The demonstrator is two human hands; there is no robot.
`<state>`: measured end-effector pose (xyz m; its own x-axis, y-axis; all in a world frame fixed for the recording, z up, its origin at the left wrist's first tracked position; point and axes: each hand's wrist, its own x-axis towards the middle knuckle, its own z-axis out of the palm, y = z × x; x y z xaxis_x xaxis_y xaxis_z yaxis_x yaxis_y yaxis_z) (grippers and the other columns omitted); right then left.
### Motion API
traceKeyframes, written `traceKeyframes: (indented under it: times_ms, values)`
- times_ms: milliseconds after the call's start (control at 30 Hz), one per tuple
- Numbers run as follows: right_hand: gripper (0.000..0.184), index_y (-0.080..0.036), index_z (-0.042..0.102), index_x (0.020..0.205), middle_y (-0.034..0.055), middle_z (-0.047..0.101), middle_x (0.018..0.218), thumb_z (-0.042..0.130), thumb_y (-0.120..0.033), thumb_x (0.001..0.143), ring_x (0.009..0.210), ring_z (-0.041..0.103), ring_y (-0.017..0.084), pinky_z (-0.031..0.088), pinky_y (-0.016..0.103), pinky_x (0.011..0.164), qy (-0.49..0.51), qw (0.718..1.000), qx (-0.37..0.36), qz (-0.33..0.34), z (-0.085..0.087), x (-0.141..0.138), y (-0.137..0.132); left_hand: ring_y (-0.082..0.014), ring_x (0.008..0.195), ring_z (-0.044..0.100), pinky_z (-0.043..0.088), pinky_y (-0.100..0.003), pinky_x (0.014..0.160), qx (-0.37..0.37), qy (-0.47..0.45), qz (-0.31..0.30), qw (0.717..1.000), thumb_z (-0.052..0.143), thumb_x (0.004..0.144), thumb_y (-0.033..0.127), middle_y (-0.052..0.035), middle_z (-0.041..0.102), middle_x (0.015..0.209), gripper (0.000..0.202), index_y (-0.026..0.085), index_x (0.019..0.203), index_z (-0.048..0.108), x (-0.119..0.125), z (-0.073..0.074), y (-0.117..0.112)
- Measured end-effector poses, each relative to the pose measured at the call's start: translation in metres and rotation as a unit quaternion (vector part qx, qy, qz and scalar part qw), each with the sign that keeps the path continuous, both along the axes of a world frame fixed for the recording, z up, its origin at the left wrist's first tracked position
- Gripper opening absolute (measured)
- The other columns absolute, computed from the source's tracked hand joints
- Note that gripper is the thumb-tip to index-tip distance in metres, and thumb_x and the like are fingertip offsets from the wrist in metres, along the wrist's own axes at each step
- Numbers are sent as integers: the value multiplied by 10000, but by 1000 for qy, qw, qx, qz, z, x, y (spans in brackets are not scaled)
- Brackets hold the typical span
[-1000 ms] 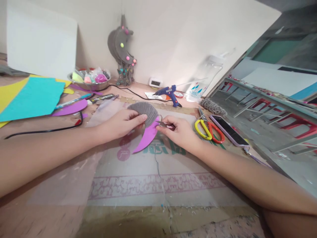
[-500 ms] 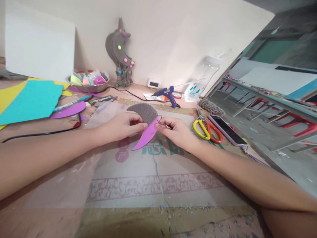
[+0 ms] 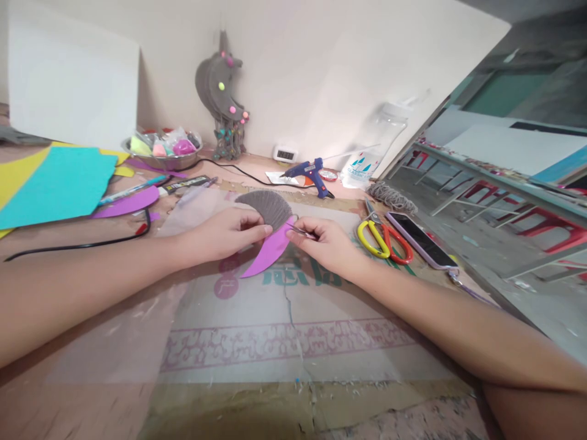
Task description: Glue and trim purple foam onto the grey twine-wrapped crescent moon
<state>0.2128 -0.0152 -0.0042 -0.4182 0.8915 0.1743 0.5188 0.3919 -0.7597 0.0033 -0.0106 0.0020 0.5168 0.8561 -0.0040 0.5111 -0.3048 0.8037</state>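
Observation:
A crescent [image 3: 268, 253] of bright purple sheet is held up over the middle of the mat. Grey yarn [image 3: 266, 208] covers its upper part in close turns, while the lower tip is bare purple. My left hand [image 3: 233, 231] pinches the crescent's left edge between thumb and fingers, where the wrapped and bare parts meet. On the other side, my right hand [image 3: 325, 243] is closed on a thin dark strand that looks like the yarn, right against the crescent's edge. The fingertips hide part of the strand.
Yellow-and-red-handled scissors [image 3: 385, 241], a phone [image 3: 422, 240] and a yarn bundle [image 3: 392, 197] lie right. Behind are a blue glue gun [image 3: 308, 174], small clock [image 3: 285, 153], bottle [image 3: 378, 143], decorated grey moon [image 3: 217, 91] and metal bowl [image 3: 162, 160]. Turquoise sheet [image 3: 59, 186] lies left.
The crescent's lower tip has shifted very slightly left. Both hands keep nearly the same place and grip.

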Motion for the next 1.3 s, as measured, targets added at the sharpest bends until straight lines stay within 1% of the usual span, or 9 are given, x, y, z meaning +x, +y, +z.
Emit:
traceKeyframes:
  times_ms: [133, 267, 400, 467, 633, 800, 1033, 1167, 1300]
  values:
    - [294, -157, 530, 676, -53, 339, 563, 532, -422, 801, 513, 282, 68, 241, 205, 476, -3, 1000, 6, 2, -1, 0, 0, -66, 373, 449, 331, -176, 353, 27, 3, -4, 1000, 428, 840, 396, 44, 437, 484, 327, 182, 593, 438, 0, 1, 0]
    - [283, -156, 534, 680, -54, 347, 563, 529, -408, 807, 509, 288, 66, 255, 206, 484, -8, 1000, 19, 2, 0, 0, 0, -73, 370, 449, 329, -182, 342, 10, -13, 1, 1000, 413, 844, 442, 47, 435, 491, 341, 188, 617, 442, 0, -1, -1]
    - [262, -155, 545, 688, -56, 348, 557, 530, -386, 810, 500, 288, 64, 261, 206, 488, -13, 1000, 24, 11, 0, 0, 0, -80, 360, 451, 317, -192, 332, -16, 3, 10, 1000, 450, 817, 466, 50, 445, 498, 326, 187, 649, 465, 1, -1, -1]
    - [260, -154, 547, 689, -55, 355, 557, 530, -382, 812, 502, 294, 65, 266, 205, 490, -13, 1000, 25, 12, 0, 0, 0, -80, 391, 463, 324, -192, 354, 0, 7, 8, 1000, 460, 814, 434, 46, 454, 515, 304, 180, 648, 483, 1, -1, 0]
    - [263, -152, 567, 717, -51, 361, 562, 522, -391, 817, 507, 301, 68, 270, 204, 489, -16, 999, 33, 9, -2, 1, 1, -76, 480, 464, 341, -189, 433, 77, 25, 4, 997, 491, 793, 330, 42, 443, 534, 260, 161, 595, 490, -1, 0, 2]
    - [270, -157, 539, 677, -55, 341, 553, 522, -387, 818, 507, 294, 69, 267, 205, 491, -19, 999, 38, 11, -1, 0, 0, -73, 473, 452, 339, -192, 441, 74, 24, 2, 997, 479, 795, 332, 46, 436, 529, 263, 164, 594, 483, -1, 0, 2]
    - [181, -152, 568, 707, -50, 404, 581, 537, -301, 805, 519, 321, 64, 282, 196, 503, -25, 998, 48, 33, -4, 1, 1, -82, 404, 448, 302, -205, 376, 45, 45, 17, 998, 462, 792, 464, 39, 451, 499, 351, 173, 596, 468, 1, 0, 0]
    - [138, -148, 591, 737, -44, 437, 610, 541, -262, 796, 540, 341, 64, 289, 188, 514, -33, 997, 56, 45, -6, 2, 2, -85, 425, 455, 308, -207, 403, 70, 60, 15, 996, 439, 805, 458, 38, 448, 496, 364, 174, 579, 448, -1, -2, 2]
    - [140, -152, 594, 741, -44, 439, 606, 537, -266, 797, 537, 341, 66, 290, 190, 517, -37, 997, 56, 43, -6, 2, 1, -86, 482, 451, 323, -207, 452, 104, 60, 5, 993, 436, 817, 395, 38, 434, 519, 335, 167, 574, 459, -1, -2, 4]
